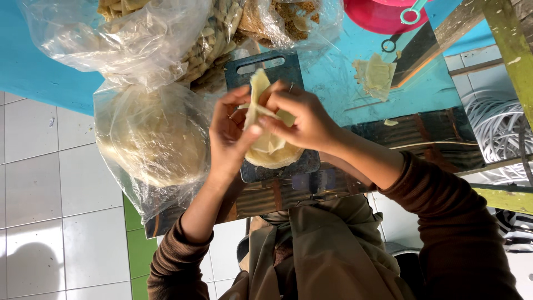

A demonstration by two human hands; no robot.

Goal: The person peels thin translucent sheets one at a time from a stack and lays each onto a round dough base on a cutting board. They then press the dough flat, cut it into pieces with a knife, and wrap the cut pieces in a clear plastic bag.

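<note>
Here, from left to right, a clear plastic bag of pale round wrappers (152, 141) sits on the worktop (355, 83); beside it the left hand (230, 133) pinches the lower fold of a thin dough sheet (261, 111), thumb closed against the fingers; the right hand (302, 119) grips the same sheet from the other side, fingertips shut on its edge; the sheet hangs just above a stack of wrappers (272, 156) on a dark cutting board (266, 66). Its long axis runs away from the person, narrow end toward the board's handle slot; even pinching, judged from the thin dough, would likely avoid tearing; folded pieces (376, 76) lie to the right.
</note>
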